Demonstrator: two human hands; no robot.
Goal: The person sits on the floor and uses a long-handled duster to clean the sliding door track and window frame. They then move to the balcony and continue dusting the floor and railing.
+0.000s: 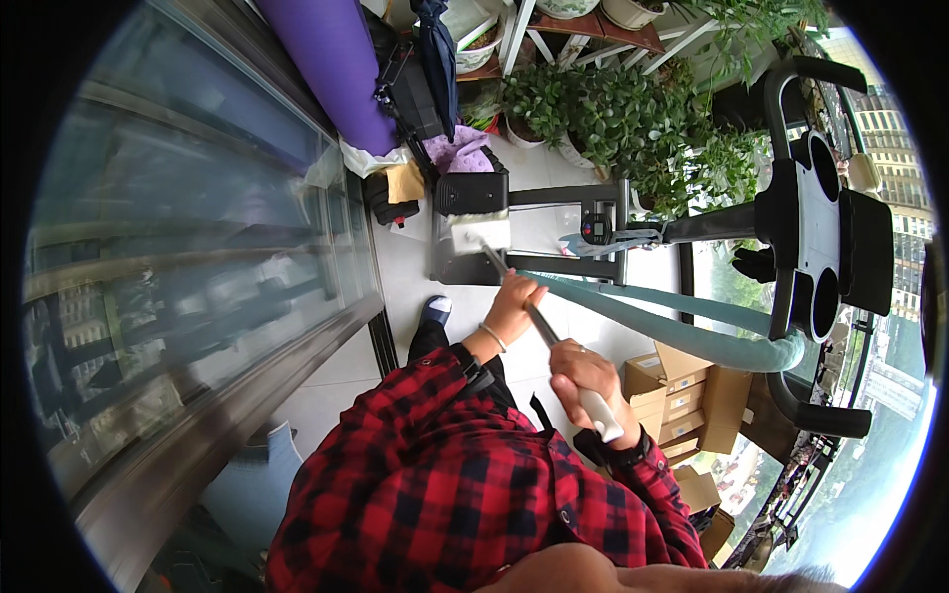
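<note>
A mop with a grey metal pole [543, 324] slants across the view. My left hand [513, 305] is closed around the pole partway down. Higher up, near the white end grip [602, 416], my right hand [586, 374] also grips it. The white flat mop head [480, 233] is at the black base [473, 194] of an exercise machine, and covers part of it. Whether it touches the base or hangs just above is hard to tell. Part of the pole is hidden under my fingers.
Handlebars and a console [819, 237] rise on the right, with a teal fabric-covered tube [689, 330] hanging from them. Cardboard boxes [682, 400] stand by the window. Potted plants [615, 111] crowd the far side. Sliding glass doors [207, 222] and a rolled purple mat [334, 74] flank the left.
</note>
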